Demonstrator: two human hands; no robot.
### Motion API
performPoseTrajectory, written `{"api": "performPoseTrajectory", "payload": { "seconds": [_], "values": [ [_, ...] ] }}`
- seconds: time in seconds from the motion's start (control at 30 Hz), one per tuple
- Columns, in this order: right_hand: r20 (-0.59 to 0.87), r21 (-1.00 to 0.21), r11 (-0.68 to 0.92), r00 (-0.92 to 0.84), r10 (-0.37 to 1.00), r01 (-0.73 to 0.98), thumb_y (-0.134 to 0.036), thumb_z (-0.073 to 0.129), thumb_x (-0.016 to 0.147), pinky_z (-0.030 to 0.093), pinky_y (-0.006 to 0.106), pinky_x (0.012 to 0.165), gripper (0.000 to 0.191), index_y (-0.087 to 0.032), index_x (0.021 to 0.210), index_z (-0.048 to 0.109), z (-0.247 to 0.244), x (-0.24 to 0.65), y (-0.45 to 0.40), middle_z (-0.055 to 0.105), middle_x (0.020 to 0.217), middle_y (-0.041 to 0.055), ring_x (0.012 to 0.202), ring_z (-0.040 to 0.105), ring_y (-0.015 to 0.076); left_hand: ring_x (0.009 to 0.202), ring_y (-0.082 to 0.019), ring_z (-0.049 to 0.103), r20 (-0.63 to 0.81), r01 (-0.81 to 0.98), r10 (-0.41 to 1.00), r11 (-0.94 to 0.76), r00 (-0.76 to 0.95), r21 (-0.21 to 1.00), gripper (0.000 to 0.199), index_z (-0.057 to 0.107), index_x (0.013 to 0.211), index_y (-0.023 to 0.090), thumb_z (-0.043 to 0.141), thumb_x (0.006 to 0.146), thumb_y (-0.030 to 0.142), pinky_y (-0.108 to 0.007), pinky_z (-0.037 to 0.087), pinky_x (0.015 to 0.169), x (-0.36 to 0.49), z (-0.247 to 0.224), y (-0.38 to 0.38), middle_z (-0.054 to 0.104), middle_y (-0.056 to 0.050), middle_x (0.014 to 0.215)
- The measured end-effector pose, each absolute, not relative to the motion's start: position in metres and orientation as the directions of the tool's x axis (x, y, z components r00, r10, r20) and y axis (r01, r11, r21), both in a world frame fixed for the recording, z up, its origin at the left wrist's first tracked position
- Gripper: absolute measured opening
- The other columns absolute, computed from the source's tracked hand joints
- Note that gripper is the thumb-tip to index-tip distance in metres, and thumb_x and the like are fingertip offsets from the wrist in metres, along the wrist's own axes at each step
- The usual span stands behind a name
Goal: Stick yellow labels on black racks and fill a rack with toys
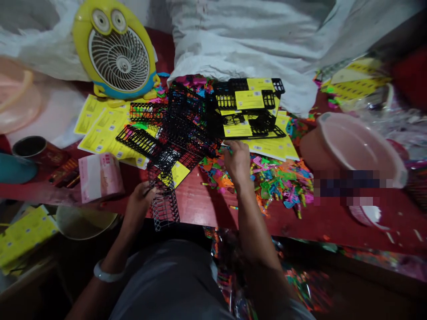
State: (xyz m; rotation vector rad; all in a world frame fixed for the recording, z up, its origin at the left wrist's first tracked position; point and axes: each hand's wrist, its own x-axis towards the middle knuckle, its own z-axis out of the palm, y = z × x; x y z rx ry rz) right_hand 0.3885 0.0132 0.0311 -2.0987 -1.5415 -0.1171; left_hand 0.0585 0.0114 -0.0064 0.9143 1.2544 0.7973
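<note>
My left hand [140,201] is closed on the edge of a black plastic grid rack [166,206] at the table's front edge. My right hand [237,155] reaches to the table beside a stack of black racks with yellow cards [249,99]; its fingers are bent, and what they hold, if anything, is too small to tell. A pile of black racks [187,111] lies between and beyond the hands. Small colourful plastic pieces [276,180] are scattered right of my right forearm and under it. A yellow card [178,174] lies by the left rack.
A yellow fan [122,58] stands at the back left, above yellow card sheets [110,133]. A pink packet [100,177] and a dark can [40,151] are at left. Pink basins [360,142] sit at right. White sacks [233,44] line the back.
</note>
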Motion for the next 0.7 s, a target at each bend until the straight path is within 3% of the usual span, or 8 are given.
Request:
{"api": "performPoseTrajectory", "payload": {
  "seconds": [0.1, 0.23, 0.3, 0.43, 0.53, 0.63, 0.7],
  "values": [
    [0.29, -0.404, -0.035, 0.164, 0.943, 0.914, -0.022, 0.052, 0.097, 0.05, 0.05, 0.099, 0.031, -0.022, 0.118, 0.075, 0.026, 0.376, 0.006, 0.074, 0.112, 0.0124, 0.106, 0.063, 0.0314, 0.081, -0.017, 0.07, -0.454, -0.082, 0.888, 0.459, 0.067, 0.885, 0.057, 0.068, 0.103, 0.017, 0.088, 0.063, 0.054, -0.029, 0.056, 0.079, 0.049, -0.002, 0.006, 0.076, -0.004, 0.096],
    [0.198, -0.379, 0.246, -0.182, 0.963, 0.892, -0.012, 0.058, 0.093, 0.047, 0.053, 0.105, 0.043, -0.022, 0.134, 0.069, -0.006, 0.327, -0.002, 0.066, 0.139, 0.0142, 0.128, 0.056, 0.0329, 0.074, -0.016, 0.068, -0.515, -0.157, 0.857, 0.51, 0.013, 0.845, 0.063, 0.068, 0.103, 0.017, 0.092, 0.057, 0.053, -0.028, 0.056, 0.072, 0.041, -0.002, 0.003, 0.074, -0.002, 0.087],
    [0.167, -0.374, 0.283, -0.236, 0.957, 0.883, -0.011, 0.057, 0.095, 0.045, 0.052, 0.108, 0.045, -0.023, 0.138, 0.066, -0.023, 0.305, -0.002, 0.062, 0.147, 0.014, 0.135, 0.053, 0.0314, 0.075, -0.016, 0.068, -0.524, -0.149, 0.852, 0.519, 0.006, 0.842, 0.063, 0.069, 0.101, 0.017, 0.093, 0.055, 0.051, -0.027, 0.056, 0.071, 0.041, -0.001, 0.005, 0.075, -0.002, 0.089],
    [0.14, -0.418, 0.293, -0.258, 0.956, 0.86, -0.016, 0.056, 0.1, 0.047, 0.049, 0.11, 0.035, -0.023, 0.131, 0.07, -0.027, 0.309, 0.003, 0.068, 0.141, 0.0114, 0.13, 0.059, 0.027, 0.077, -0.016, 0.069, -0.549, -0.134, 0.836, 0.544, 0.004, 0.828, 0.066, 0.069, 0.102, 0.017, 0.094, 0.052, 0.052, -0.028, 0.057, 0.072, 0.042, 0.002, 0.007, 0.075, -0.003, 0.092],
    [0.216, -0.377, 0.198, -0.122, 0.969, 0.905, -0.014, 0.049, 0.1, 0.048, 0.046, 0.11, 0.037, -0.023, 0.129, 0.071, 0.0, 0.355, 0.0, 0.069, 0.138, 0.0105, 0.129, 0.061, 0.025, 0.075, -0.016, 0.068, -0.561, -0.117, 0.827, 0.56, 0.035, 0.82, 0.068, 0.068, 0.105, 0.017, 0.093, 0.053, 0.053, -0.029, 0.058, 0.074, 0.043, 0.003, 0.008, 0.074, -0.003, 0.091],
    [0.281, -0.151, -0.121, 0.16, 0.946, 0.981, -0.013, 0.053, 0.095, 0.043, 0.051, 0.111, 0.041, -0.019, 0.132, 0.069, 0.034, 0.418, -0.01, 0.066, 0.141, 0.0143, 0.131, 0.057, 0.0313, 0.081, -0.018, 0.07, -0.538, -0.05, 0.839, 0.542, 0.083, 0.839, 0.065, 0.068, 0.105, 0.016, 0.091, 0.058, 0.056, -0.027, 0.056, 0.074, 0.047, 0.001, 0.009, 0.075, -0.005, 0.097],
    [0.251, 0.012, -0.286, 0.274, 0.928, 0.958, -0.015, 0.059, 0.09, 0.042, 0.053, 0.11, 0.042, -0.016, 0.131, 0.069, 0.05, 0.453, -0.018, 0.066, 0.141, 0.0174, 0.132, 0.056, 0.0357, 0.087, -0.021, 0.073, -0.527, -0.018, 0.839, 0.533, 0.134, 0.846, 0.067, 0.068, 0.111, 0.018, 0.088, 0.062, 0.059, -0.028, 0.056, 0.074, 0.052, -0.003, 0.011, 0.076, -0.007, 0.102]
  ]
}}
